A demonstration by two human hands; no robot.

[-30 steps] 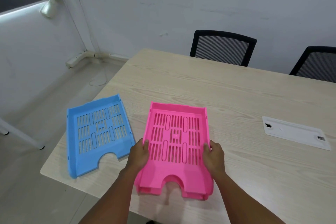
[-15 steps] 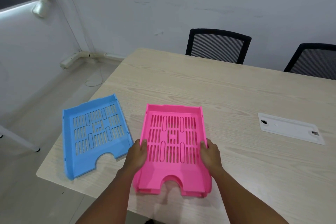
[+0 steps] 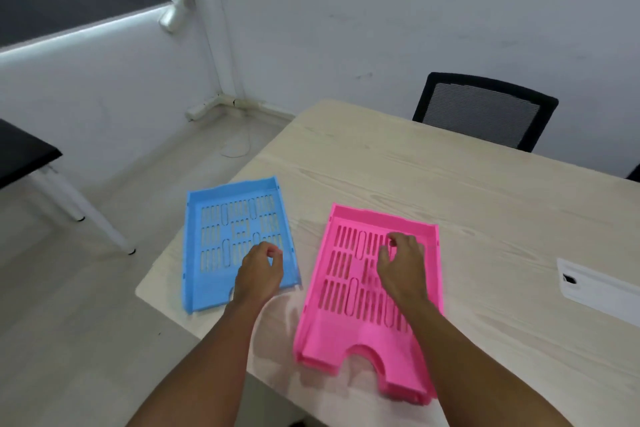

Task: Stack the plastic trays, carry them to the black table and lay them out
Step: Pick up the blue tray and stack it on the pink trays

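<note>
A pink slotted tray (image 3: 346, 288) lies flat on the pale wooden table (image 3: 415, 166), near its front edge; it looks like a stack of pink trays. A blue slotted tray (image 3: 221, 236) lies to its left at the table's corner. My left hand (image 3: 258, 274) hovers over the blue tray's near right part, fingers curled, holding nothing. Above the pink tray's middle, my right hand (image 3: 401, 265) has loosely curled fingers and holds nothing. A corner of the black table (image 3: 20, 152) shows at the far left.
A white flat plate (image 3: 595, 288) lies on the wooden table at the right. Two black mesh chairs (image 3: 485, 111) stand behind the table against the wall. The black table's white legs (image 3: 86, 215) stand on the floor to the left.
Both hands have let go of the pink tray's sides. My left hand moved left over the blue tray; my right hand moved over the pink tray's middle. The view swung left.
</note>
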